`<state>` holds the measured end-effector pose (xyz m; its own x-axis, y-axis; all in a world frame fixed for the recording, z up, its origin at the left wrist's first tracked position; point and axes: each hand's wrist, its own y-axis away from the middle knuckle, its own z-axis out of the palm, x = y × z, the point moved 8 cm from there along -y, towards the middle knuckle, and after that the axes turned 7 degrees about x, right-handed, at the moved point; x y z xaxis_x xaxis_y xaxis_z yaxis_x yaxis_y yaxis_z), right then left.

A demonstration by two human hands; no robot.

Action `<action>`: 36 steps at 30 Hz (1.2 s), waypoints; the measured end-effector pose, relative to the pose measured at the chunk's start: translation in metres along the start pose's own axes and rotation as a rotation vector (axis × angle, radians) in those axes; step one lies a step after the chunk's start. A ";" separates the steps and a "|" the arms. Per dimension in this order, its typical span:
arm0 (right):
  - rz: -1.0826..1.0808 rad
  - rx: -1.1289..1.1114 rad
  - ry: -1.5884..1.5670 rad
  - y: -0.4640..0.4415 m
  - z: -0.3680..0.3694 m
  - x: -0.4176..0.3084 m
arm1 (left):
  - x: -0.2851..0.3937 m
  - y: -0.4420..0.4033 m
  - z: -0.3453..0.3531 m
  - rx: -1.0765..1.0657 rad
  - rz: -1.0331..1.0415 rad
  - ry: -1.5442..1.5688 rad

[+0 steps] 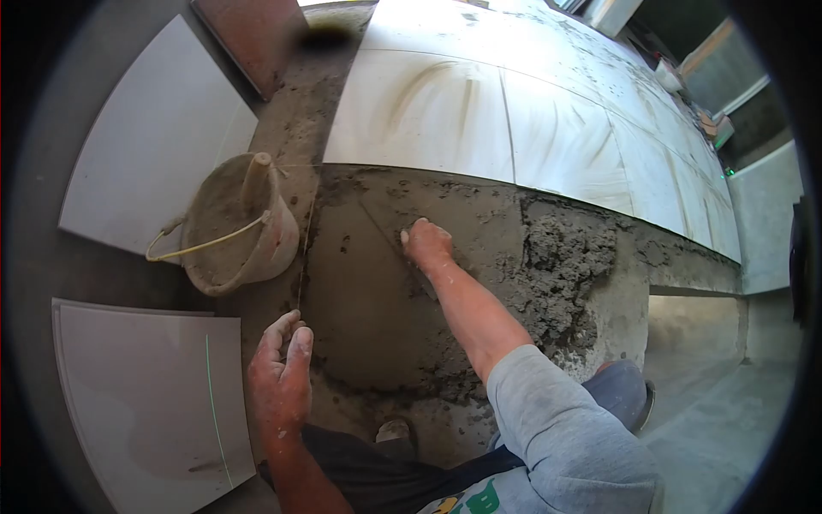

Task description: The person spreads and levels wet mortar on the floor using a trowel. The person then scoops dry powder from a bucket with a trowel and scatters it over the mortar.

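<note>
My right hand (pixel 427 242) is closed on a trowel (pixel 383 224), whose long thin edge lies on the wet grey mortar (pixel 351 283). Near the mortar's left edge, my left hand (pixel 281 368) hovers with its fingers apart and nothing in it. A thin string (pixel 306 248) runs along that edge, just beyond my left fingertips. Left of the string stands a bucket (pixel 278 240) of grey mix with a thick handle sticking up out of it.
Large pale tiles (pixel 419 107) are laid beyond the mortar. Loose tiles (pixel 154 377) lean at the left, the lower one crossed by a green line. Rough crumbly mortar (pixel 561 257) lies to the right, and a reddish-brown board (pixel 248 38) is at the upper left.
</note>
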<state>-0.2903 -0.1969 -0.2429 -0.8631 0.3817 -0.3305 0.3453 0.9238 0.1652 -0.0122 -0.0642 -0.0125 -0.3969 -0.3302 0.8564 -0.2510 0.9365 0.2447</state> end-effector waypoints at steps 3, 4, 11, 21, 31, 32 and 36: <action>0.112 0.034 0.022 0.003 -0.034 0.055 | -0.006 -0.009 0.005 -0.020 0.025 0.020; 0.188 0.039 0.034 0.008 -0.044 0.078 | -0.009 -0.013 0.008 -0.033 0.025 0.007; 0.543 0.113 0.034 0.062 -0.079 0.203 | -0.009 -0.027 0.033 -0.121 -0.029 0.016; 0.003 -0.216 -0.070 0.040 -0.085 0.066 | 0.014 -0.022 0.036 -0.113 0.116 -0.072; -0.492 -0.260 0.233 -0.096 -0.065 -0.072 | 0.021 0.038 -0.014 0.014 0.124 -0.381; -0.526 -0.263 0.262 -0.107 -0.058 -0.077 | 0.024 0.046 -0.015 0.017 0.114 -0.392; -0.574 -0.239 0.253 -0.127 -0.057 -0.096 | 0.024 0.076 -0.017 -0.052 -0.068 -0.423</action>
<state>-0.2723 -0.3519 -0.1796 -0.9554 -0.2134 -0.2040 -0.2600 0.9356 0.2390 -0.0260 0.0005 0.0343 -0.7110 -0.4000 0.5783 -0.2484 0.9123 0.3257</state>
